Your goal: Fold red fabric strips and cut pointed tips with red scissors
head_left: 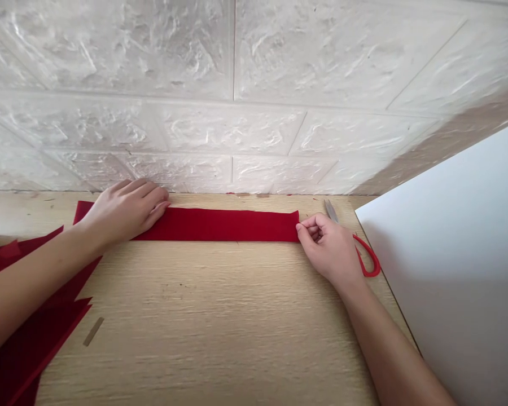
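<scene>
Red-handled scissors (331, 212) on wooden table (203, 316), white board (457, 254) alongside, brick wall (237, 84) behind.

The upper frame is filled by a white brick-textured wall (254, 84); a wooden tabletop (203, 316) is seen below, bordered lower right by a white panel (461, 254).

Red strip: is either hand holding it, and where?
The right hand pinches the red strip at its right end; the left hand lies flat on its left part, not gripping.
</scene>
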Action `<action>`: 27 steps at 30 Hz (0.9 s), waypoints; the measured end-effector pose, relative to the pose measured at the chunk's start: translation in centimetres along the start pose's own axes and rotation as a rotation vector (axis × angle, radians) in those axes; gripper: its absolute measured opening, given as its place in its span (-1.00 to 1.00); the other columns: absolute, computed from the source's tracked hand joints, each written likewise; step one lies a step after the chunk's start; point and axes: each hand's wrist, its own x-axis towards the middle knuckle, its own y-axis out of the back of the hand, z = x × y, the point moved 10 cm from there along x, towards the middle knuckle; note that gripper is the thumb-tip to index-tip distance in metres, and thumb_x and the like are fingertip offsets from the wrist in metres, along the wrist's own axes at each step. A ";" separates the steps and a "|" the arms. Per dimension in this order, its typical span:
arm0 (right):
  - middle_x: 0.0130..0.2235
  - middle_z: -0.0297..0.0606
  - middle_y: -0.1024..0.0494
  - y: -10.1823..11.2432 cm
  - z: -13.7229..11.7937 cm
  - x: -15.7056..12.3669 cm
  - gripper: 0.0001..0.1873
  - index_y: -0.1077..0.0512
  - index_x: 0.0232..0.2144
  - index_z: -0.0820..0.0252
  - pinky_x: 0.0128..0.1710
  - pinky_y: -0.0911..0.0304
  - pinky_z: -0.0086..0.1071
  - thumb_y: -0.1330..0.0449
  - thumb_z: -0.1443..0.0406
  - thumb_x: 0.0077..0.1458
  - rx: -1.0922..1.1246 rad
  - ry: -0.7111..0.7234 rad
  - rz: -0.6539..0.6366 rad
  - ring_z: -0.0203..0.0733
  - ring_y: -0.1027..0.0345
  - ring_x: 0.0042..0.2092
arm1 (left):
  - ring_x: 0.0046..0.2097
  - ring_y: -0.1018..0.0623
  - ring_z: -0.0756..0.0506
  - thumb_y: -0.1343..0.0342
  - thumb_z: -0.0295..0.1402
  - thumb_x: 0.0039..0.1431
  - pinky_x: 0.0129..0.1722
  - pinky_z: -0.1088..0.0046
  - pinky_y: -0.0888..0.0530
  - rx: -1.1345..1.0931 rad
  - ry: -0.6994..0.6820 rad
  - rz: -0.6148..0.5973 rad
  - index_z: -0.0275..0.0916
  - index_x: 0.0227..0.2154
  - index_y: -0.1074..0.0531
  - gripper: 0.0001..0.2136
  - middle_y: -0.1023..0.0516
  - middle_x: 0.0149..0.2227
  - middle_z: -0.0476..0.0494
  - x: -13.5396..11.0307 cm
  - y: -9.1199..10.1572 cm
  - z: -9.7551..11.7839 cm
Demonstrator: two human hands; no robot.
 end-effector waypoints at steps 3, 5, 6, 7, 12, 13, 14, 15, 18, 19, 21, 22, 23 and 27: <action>-0.50 -0.29 -0.56 0.0 0.2 0.0 -0.83 -0.41 -0.49 0.09 -0.48 -0.22 -0.33 -0.18 0.19 0.11 0.016 -0.010 -0.001 -0.20 -0.37 -0.51 | 0.05 -0.50 -0.29 0.43 -0.11 0.48 0.11 0.10 -0.41 -0.070 -0.084 0.116 -0.25 -0.07 -0.44 -0.47 -0.56 -0.04 -0.30 0.2 2.7 2.8; -0.50 -0.29 -0.57 -0.1 0.3 0.0 -0.83 -0.41 -0.48 0.09 -0.48 -0.22 -0.32 -0.19 0.19 0.11 0.025 -0.017 -0.001 -0.19 -0.37 -0.51 | 0.06 -0.49 -0.32 0.32 -0.02 0.46 0.11 0.06 -0.42 -0.167 -0.145 0.130 -0.27 -0.04 -0.45 -0.47 -0.56 -0.01 -0.32 0.8 3.5 4.4; -0.50 -0.29 -0.57 -0.1 0.4 0.0 -0.83 -0.42 -0.47 0.10 -0.48 -0.23 -0.32 -0.19 0.19 0.12 0.027 -0.018 -0.001 -0.19 -0.37 -0.51 | 0.08 -0.49 -0.32 0.26 0.01 0.43 0.13 0.05 -0.41 -0.221 -0.182 0.106 -0.27 -0.02 -0.45 -0.48 -0.55 0.02 -0.32 1.2 3.5 5.1; -0.50 -0.29 -0.58 -0.1 0.4 0.0 -0.83 -0.42 -0.47 0.10 -0.48 -0.23 -0.31 -0.19 0.19 0.12 0.028 -0.018 0.000 -0.19 -0.38 -0.51 | 0.09 -0.48 -0.32 0.19 0.04 0.40 0.15 0.04 -0.41 -0.274 -0.219 0.066 -0.26 -0.01 -0.45 -0.49 -0.54 0.03 -0.32 1.7 3.1 5.6; -0.48 -0.30 -0.58 0.1 0.4 0.0 -0.83 -0.41 -0.47 0.10 -0.43 -0.25 -0.30 -0.18 0.20 0.13 0.018 -0.009 0.004 -0.19 -0.39 -0.48 | -0.07 -0.54 -0.22 0.03 0.02 0.31 -0.03 0.20 -0.47 -0.472 -0.241 -0.165 -0.18 -0.10 -0.49 -0.60 -0.55 -0.05 -0.26 3.3 0.0 5.3; -0.48 -0.31 -0.58 0.1 0.4 -0.1 -0.84 -0.41 -0.47 0.10 -0.42 -0.24 -0.30 -0.18 0.21 0.13 0.015 -0.004 0.005 -0.20 -0.38 -0.48 | -0.11 -0.54 -0.20 0.01 0.03 0.29 -0.08 0.23 -0.47 -0.497 -0.221 -0.186 -0.17 -0.13 -0.50 -0.61 -0.56 -0.09 -0.23 3.4 -0.4 5.0; -0.48 -0.31 -0.57 0.1 0.4 -0.1 -0.84 -0.41 -0.47 0.10 -0.41 -0.24 -0.30 -0.18 0.21 0.14 0.013 0.000 0.004 -0.20 -0.37 -0.49 | -0.16 -0.54 -0.18 -0.02 0.03 0.28 -0.13 0.26 -0.47 -0.522 -0.196 -0.201 -0.16 -0.15 -0.50 -0.62 -0.57 -0.14 -0.21 3.5 -0.6 4.8; -0.48 -0.32 -0.57 0.1 0.4 -0.1 -0.84 -0.41 -0.47 0.10 -0.41 -0.24 -0.30 -0.18 0.21 0.14 0.012 0.001 0.004 -0.21 -0.37 -0.49 | -0.19 -0.53 -0.17 -0.04 0.02 0.26 -0.16 0.28 -0.46 -0.544 -0.172 -0.213 -0.16 -0.17 -0.51 -0.64 -0.58 -0.17 -0.20 3.5 -0.7 4.6; -0.49 -0.32 -0.57 0.0 0.4 -0.1 -0.84 -0.41 -0.47 0.10 -0.41 -0.24 -0.30 -0.18 0.22 0.14 0.018 -0.005 -0.002 -0.21 -0.36 -0.49 | -0.19 -0.53 -0.17 -0.06 0.00 0.23 -0.16 0.28 -0.44 -0.572 -0.137 -0.250 -0.15 -0.22 -0.52 -0.67 -0.58 -0.19 -0.19 3.5 -0.8 4.6; -0.49 -0.32 -0.57 -0.1 0.5 0.0 -0.83 -0.41 -0.47 0.10 -0.41 -0.24 -0.30 -0.18 0.21 0.14 0.019 -0.008 -0.006 -0.21 -0.36 -0.49 | -0.16 -0.53 -0.19 -0.06 0.00 0.23 -0.14 0.27 -0.44 -0.573 -0.143 -0.257 -0.15 -0.23 -0.52 -0.67 -0.58 -0.17 -0.19 3.6 -0.7 4.7; -0.49 -0.31 -0.57 -0.1 0.5 0.0 -0.83 -0.41 -0.47 0.10 -0.41 -0.24 -0.30 -0.19 0.21 0.14 0.020 -0.013 -0.014 -0.20 -0.37 -0.48 | -0.11 -0.53 -0.21 -0.03 0.00 0.23 -0.09 0.24 -0.43 -0.559 -0.175 -0.250 -0.15 -0.25 -0.51 -0.66 -0.57 -0.16 -0.19 3.7 -0.3 5.0; -0.49 -0.31 -0.57 -0.2 0.6 0.0 -0.83 -0.41 -0.47 0.10 -0.41 -0.25 -0.30 -0.19 0.20 0.14 0.019 -0.014 -0.018 -0.19 -0.38 -0.48 | -0.10 -0.53 -0.21 -0.02 0.00 0.24 -0.08 0.24 -0.43 -0.548 -0.191 -0.235 -0.16 -0.26 -0.50 -0.66 -0.56 -0.16 -0.20 3.8 -0.1 5.1; -0.48 -0.31 -0.58 -0.2 0.6 0.0 -0.83 -0.42 -0.46 0.10 -0.41 -0.25 -0.30 -0.18 0.20 0.14 0.018 -0.013 -0.019 -0.19 -0.39 -0.47 | -0.10 -0.52 -0.21 0.00 -0.01 0.24 -0.08 0.24 -0.43 -0.539 -0.205 -0.219 -0.17 -0.26 -0.49 -0.66 -0.56 -0.17 -0.20 3.8 0.2 5.2; -0.47 -0.30 -0.58 -0.2 0.5 0.0 -0.84 -0.43 -0.45 0.10 -0.44 -0.25 -0.31 -0.19 0.19 0.13 0.039 -0.004 -0.020 -0.18 -0.41 -0.46 | -0.13 -0.53 -0.18 0.04 -0.05 0.26 -0.09 0.26 -0.42 -0.528 -0.244 -0.220 -0.17 -0.29 -0.47 -0.68 -0.56 -0.19 -0.18 3.7 0.4 5.4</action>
